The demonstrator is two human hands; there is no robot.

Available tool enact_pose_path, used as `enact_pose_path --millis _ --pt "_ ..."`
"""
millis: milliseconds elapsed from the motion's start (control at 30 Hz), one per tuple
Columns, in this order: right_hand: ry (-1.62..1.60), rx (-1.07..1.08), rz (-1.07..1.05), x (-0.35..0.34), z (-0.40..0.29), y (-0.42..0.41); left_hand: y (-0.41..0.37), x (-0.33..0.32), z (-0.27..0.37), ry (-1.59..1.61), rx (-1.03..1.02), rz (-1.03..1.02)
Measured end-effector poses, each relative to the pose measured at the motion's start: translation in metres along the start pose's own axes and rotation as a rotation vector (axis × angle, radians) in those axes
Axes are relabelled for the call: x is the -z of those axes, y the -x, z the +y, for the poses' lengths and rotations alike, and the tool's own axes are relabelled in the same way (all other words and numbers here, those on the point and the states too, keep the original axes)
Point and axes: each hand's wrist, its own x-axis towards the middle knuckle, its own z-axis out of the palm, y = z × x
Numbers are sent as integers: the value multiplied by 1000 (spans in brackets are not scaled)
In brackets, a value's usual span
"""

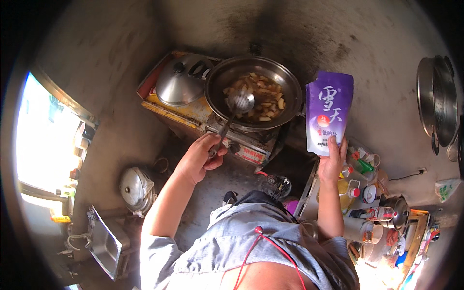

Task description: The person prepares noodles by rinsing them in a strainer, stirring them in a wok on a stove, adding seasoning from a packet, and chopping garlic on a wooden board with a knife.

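My left hand point(203, 156) grips the handle of a metal ladle point(243, 102). The ladle's rounded bowl rests over the food inside a steel wok point(217, 105). Pale chunks of food in brownish liquid point(267, 105) cover the wok's bottom. To the right of the wok, my right hand point(332, 163) holds a purple-and-white pouch point(328, 112) upright by its lower end. The pouch bears large writing; whether its top is unsealed cannot be made out. Under the wok is a gas stove point(250, 150).
A domed steel lid point(178, 85) lies left of the wok. Oil bottles point(344, 192) and jars crowd the counter at right. A steel sink point(110, 246) is at lower left, near a lidded pot point(135, 188). A steel pan point(436, 103) hangs on the right wall.
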Motion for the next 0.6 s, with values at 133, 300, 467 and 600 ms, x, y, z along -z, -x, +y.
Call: enact_pose_path --millis 133,300,467,600 --pt "-122 27 30 24 -9 12 -31 0 11 -49 84 -81" --pt "-294 23 -11 68 -3 32 -40 -6 -7 162 71 -116" --pt "-223 6 -63 98 7 54 -30 -20 -61 -64 280 -314" --pt "-264 -17 -77 96 9 67 -36 -88 -75 -502 -41 -535"
